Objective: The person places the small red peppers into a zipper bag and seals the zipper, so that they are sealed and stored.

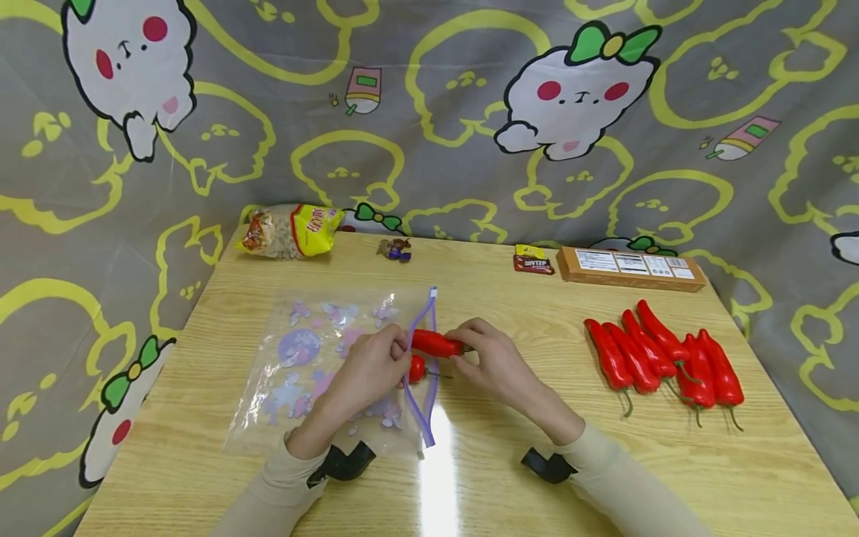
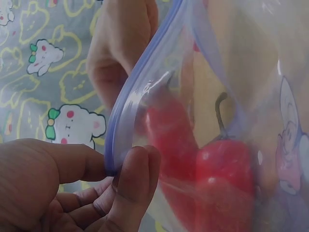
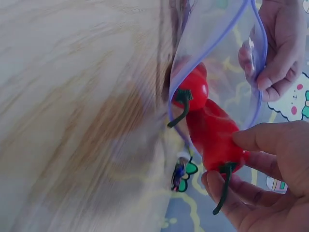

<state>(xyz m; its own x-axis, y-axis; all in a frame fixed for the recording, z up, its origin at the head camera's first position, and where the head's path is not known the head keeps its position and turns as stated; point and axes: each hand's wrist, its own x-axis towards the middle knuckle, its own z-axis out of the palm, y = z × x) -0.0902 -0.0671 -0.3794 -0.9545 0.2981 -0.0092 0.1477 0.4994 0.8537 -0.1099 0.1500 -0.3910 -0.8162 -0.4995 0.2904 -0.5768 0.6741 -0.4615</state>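
Note:
A clear zip bag (image 1: 258,395) with a purple zip edge and printed butterflies lies flat, its mouth facing right. My left hand (image 1: 367,365) pinches the zip edge between thumb and fingers, as the left wrist view shows, so the mouth stands apart. My right hand (image 1: 499,365) grips a red pepper (image 3: 217,137) near its stem end, the pepper's far end inside the bag mouth. Beside it, a second red pepper (image 3: 195,87) lies in the bag, its green stem pointing out of the mouth. Through the film, both peppers show side by side in the left wrist view.
Several red peppers (image 1: 644,358) lie in a group on the right of the wooden table (image 1: 537,492). Along the back are a yellow snack bag (image 1: 288,231), small wrapped sweets (image 1: 394,250), a dark red packet (image 1: 533,264) and a long brown box (image 1: 631,270). Patterned cloth hangs behind.

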